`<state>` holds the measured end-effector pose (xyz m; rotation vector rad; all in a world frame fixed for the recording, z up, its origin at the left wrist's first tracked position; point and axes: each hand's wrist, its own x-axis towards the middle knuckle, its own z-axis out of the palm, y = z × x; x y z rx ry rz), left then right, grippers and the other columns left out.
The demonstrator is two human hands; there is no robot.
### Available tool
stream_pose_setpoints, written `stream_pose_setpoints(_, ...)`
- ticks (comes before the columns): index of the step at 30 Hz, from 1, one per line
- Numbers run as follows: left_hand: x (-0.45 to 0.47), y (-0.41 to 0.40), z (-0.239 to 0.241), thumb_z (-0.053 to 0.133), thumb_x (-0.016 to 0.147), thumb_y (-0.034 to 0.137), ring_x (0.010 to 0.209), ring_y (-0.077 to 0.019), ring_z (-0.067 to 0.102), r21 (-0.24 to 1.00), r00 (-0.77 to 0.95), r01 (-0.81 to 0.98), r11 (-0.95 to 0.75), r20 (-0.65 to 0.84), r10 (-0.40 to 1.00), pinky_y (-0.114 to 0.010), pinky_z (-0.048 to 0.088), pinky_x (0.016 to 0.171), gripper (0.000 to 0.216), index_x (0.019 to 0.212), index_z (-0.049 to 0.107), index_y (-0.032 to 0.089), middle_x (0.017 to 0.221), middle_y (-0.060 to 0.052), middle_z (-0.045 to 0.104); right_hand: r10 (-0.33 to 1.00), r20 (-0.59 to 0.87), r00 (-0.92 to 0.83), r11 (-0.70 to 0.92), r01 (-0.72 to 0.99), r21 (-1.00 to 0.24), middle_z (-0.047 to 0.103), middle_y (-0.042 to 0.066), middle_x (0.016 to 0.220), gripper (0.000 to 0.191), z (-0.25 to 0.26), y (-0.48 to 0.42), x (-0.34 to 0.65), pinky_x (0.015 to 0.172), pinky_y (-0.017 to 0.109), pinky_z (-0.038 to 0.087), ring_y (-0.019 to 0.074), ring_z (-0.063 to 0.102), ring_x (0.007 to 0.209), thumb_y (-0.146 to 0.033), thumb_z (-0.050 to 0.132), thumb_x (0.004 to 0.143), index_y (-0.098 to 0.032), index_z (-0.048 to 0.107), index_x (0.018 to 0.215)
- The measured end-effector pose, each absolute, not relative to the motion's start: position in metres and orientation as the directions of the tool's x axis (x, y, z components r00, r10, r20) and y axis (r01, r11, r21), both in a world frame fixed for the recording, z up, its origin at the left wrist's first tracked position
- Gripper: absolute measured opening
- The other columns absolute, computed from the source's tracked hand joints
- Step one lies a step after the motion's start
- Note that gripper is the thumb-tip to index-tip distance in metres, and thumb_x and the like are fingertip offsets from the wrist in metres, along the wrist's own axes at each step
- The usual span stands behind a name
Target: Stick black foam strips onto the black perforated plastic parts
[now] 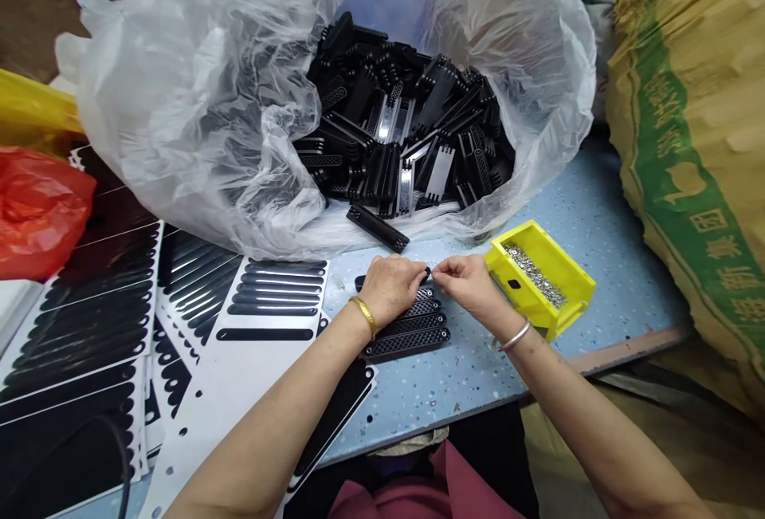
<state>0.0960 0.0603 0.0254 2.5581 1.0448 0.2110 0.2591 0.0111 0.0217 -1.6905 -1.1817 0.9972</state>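
My left hand (391, 288) rests curled on the top one of a row of black perforated plastic strips (409, 332) lying on the blue speckled table (478, 379). Its fingers hold that strip's right end. My right hand (466, 280) is pinched just beside it, fingertips meeting the left hand's; what it pinches is too small to make out. A yellow tray (565, 272) of small silvery metal pieces (535, 272) sits right of my right hand.
A big clear plastic bag (197, 104) full of black plastic parts (406, 128) lies open behind my hands; one part (378, 228) has spilled out. White sheets with black sticker strips (272, 300) cover the left. A red bag (39, 212) and a woven sack (699, 144) flank the table.
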Motion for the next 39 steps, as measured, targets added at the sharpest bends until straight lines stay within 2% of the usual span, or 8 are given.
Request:
stream_pose_setpoints(3, 0.096, 0.060, 0.027, 0.044, 0.099, 0.033, 0.088, -0.0248, 0.065, 0.377, 0.713, 0.652, -0.657, -0.011, 0.701, -0.035, 0.042, 0.077, 0.031, 0.102, 0.074, 0.024, 0.086, -0.007, 0.074, 0.934, -0.263, 0.243, -0.298, 0.123, -0.947, 0.061, 0.001, 0.049, 0.010, 0.027, 0.010, 0.255, 0.043, 0.023, 0.037, 0.0102, 0.050, 0.043, -0.022, 0.069, 0.062, -0.016, 0.067, 0.055)
stream_pose_setpoints(8, 0.096, 0.060, 0.029, 0.044, 0.099, 0.032, 0.088, -0.0250, 0.065, 0.377, 0.715, 0.649, -0.661, -0.004, 0.699, -0.035, 0.041, 0.075, 0.030, 0.099, 0.073, 0.024, 0.087, -0.007, 0.074, 0.884, -0.369, 0.287, -0.366, -0.065, -0.928, 0.062, 0.002, 0.050, 0.013, 0.030, 0.009, 0.248, 0.039, 0.020, 0.035, 0.0086, 0.050, 0.041, -0.023, 0.075, 0.059, -0.014, 0.066, 0.055)
stream_pose_setpoints(14, 0.096, 0.060, 0.029, 0.047, 0.097, 0.030, 0.086, -0.0241, 0.066, 0.402, 0.711, 0.641, -0.654, 0.011, 0.703, -0.034, 0.040, 0.073, 0.028, 0.093, 0.073, 0.023, 0.086, -0.007, 0.075, 0.860, -0.449, 0.243, -0.379, -0.285, -0.880, 0.063, 0.002, 0.051, 0.014, 0.030, 0.010, 0.247, 0.037, 0.019, 0.038, 0.0084, 0.051, 0.041, -0.020, 0.077, 0.054, -0.013, 0.066, 0.057)
stream_pose_setpoints(17, 0.095, 0.060, 0.028, 0.050, 0.096, 0.031, 0.085, -0.0230, 0.067, 0.424, 0.696, 0.643, -0.638, 0.023, 0.718, -0.033, 0.040, 0.072, 0.025, 0.093, 0.074, 0.024, 0.087, -0.006, 0.076, 0.864, -0.445, 0.234, -0.386, -0.258, -0.886, 0.063, 0.003, 0.050, 0.014, 0.029, 0.011, 0.248, 0.036, 0.019, 0.037, 0.0086, 0.051, 0.039, -0.022, 0.076, 0.057, -0.013, 0.066, 0.056)
stream_pose_setpoints(22, 0.095, 0.060, 0.027, 0.051, 0.095, 0.032, 0.085, -0.0231, 0.068, 0.436, 0.690, 0.642, -0.631, 0.030, 0.723, -0.032, 0.041, 0.073, 0.025, 0.097, 0.075, 0.025, 0.089, -0.006, 0.076, 0.848, -0.408, 0.338, -0.404, -0.085, -0.911, 0.063, 0.003, 0.047, 0.016, 0.027, 0.012, 0.248, 0.033, 0.017, 0.032, 0.0083, 0.051, 0.035, -0.025, 0.074, 0.058, -0.014, 0.064, 0.052)
stream_pose_setpoints(26, 0.095, 0.060, 0.025, 0.051, 0.095, 0.032, 0.085, -0.0231, 0.067, 0.452, 0.694, 0.632, -0.630, 0.033, 0.719, -0.033, 0.043, 0.074, 0.026, 0.098, 0.076, 0.025, 0.088, -0.006, 0.076, 0.865, -0.365, 0.345, -0.384, -0.014, -0.923, 0.062, 0.003, 0.046, 0.019, 0.030, 0.014, 0.247, 0.033, 0.018, 0.028, 0.0076, 0.048, 0.034, -0.028, 0.075, 0.057, -0.014, 0.064, 0.052)
stream_pose_setpoints(33, 0.094, 0.062, 0.025, 0.054, 0.091, 0.030, 0.086, -0.0242, 0.068, 0.514, 0.697, 0.596, -0.617, 0.052, 0.716, -0.034, 0.048, 0.078, 0.026, 0.103, 0.077, 0.026, 0.091, -0.005, 0.077, 0.849, -0.403, 0.343, -0.399, -0.084, -0.913, 0.054, -0.002, 0.040, 0.015, 0.032, 0.017, 0.242, 0.033, 0.019, 0.024, 0.0063, 0.040, 0.033, -0.020, 0.072, 0.049, -0.016, 0.058, 0.046)
stream_pose_setpoints(39, 0.093, 0.066, 0.027, 0.059, 0.081, 0.022, 0.099, -0.0266, 0.070, 0.487, 0.673, 0.655, -0.578, -0.029, 0.739, -0.035, 0.051, 0.087, 0.039, 0.118, 0.072, 0.021, 0.104, -0.009, 0.077, 0.841, -0.415, 0.346, -0.407, -0.100, -0.908, 0.051, -0.002, 0.036, 0.017, 0.031, 0.020, 0.240, 0.032, 0.019, 0.024, 0.0062, 0.039, 0.031, -0.015, 0.069, 0.049, -0.017, 0.053, 0.041)
